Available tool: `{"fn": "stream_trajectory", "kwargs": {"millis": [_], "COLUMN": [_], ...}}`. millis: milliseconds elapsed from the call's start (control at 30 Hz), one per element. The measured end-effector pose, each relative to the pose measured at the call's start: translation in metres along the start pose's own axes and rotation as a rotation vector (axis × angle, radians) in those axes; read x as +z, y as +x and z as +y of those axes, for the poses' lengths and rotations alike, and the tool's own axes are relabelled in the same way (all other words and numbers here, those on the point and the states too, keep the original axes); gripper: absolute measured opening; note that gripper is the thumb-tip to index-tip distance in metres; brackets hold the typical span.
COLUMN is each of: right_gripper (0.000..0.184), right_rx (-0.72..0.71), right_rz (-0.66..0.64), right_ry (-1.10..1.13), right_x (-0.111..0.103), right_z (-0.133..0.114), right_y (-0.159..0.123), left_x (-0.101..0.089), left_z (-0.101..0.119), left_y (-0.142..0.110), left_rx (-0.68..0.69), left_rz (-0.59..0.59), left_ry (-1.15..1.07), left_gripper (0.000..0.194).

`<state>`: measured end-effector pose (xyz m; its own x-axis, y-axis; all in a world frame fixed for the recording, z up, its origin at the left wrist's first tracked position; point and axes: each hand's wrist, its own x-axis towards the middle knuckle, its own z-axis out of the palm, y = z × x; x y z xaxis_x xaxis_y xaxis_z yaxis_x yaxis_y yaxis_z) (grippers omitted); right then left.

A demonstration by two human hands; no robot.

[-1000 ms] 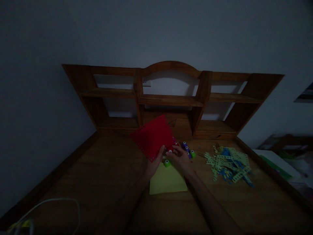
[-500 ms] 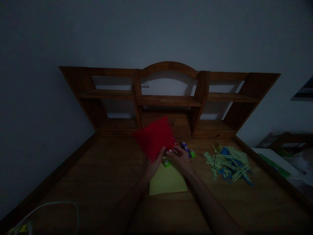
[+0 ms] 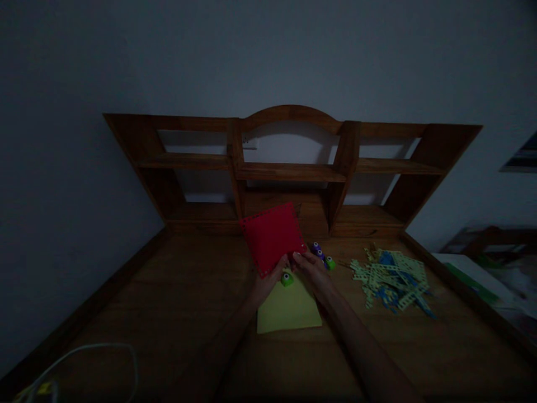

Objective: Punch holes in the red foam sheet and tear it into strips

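Note:
Both of my hands hold a red sheet (image 3: 272, 235) with a row of punched holes along its edges, lifted above the wooden desk (image 3: 176, 302). My left hand (image 3: 266, 282) pinches its lower edge from the left. My right hand (image 3: 312, 268) pinches the lower right corner, fingers closed. Below the hands a yellow sheet (image 3: 289, 310) lies flat on the desk, with a small green punch (image 3: 287, 278) at its top edge. The light is dim, so I cannot tell whether anything small sits under my right fingers.
Small purple punches (image 3: 316, 248) and another green punch (image 3: 330, 262) sit just right of my hands. A heap of pale green and blue punched strips (image 3: 392, 277) lies further right. A wooden hutch (image 3: 289, 168) stands at the back. A white cable (image 3: 84, 352) curls near left.
The red sheet has turned and shifted right, now more upright. A red punch seen by my right fingers earlier no longer shows. My hands have closed in on the sheet's lower edge.

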<state>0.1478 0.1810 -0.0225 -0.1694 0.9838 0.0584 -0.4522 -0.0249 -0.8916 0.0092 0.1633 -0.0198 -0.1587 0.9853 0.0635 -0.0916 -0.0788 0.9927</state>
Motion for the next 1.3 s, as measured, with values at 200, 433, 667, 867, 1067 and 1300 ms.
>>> {"fn": "stream_trajectory", "kwargs": {"millis": [200, 433, 667, 867, 1067, 1300], "right_gripper": [0.019, 0.019, 0.02, 0.019, 0.019, 0.02], "right_rx": [0.023, 0.025, 0.022, 0.025, 0.004, 0.016], "right_rz": [0.01, 0.012, 0.009, 0.005, 0.02, 0.028], "right_ry": [0.029, 0.015, 0.03, 0.019, 0.015, 0.024], "right_x": [-0.004, -0.001, 0.0, -0.003, -0.003, -0.003], "right_z": [0.002, -0.002, 0.001, 0.004, 0.005, 0.004], "right_y": [0.003, 0.001, 0.001, 0.002, 0.003, 0.002], "left_x": [0.0, 0.0, 0.001, 0.001, 0.002, 0.003], "left_z": [-0.011, -0.02, -0.022, -0.026, -0.022, -0.019], "left_y": [0.001, 0.004, 0.006, 0.007, 0.007, 0.007], "left_rx": [-0.016, -0.003, 0.087, 0.065, 0.1, 0.152], "left_rz": [0.008, 0.005, 0.009, 0.024, 0.05, 0.039], "left_ry": [-0.002, -0.023, 0.0, -0.011, 0.03, 0.054], "left_gripper": [0.042, 0.045, 0.047, 0.052, 0.049, 0.045]}}
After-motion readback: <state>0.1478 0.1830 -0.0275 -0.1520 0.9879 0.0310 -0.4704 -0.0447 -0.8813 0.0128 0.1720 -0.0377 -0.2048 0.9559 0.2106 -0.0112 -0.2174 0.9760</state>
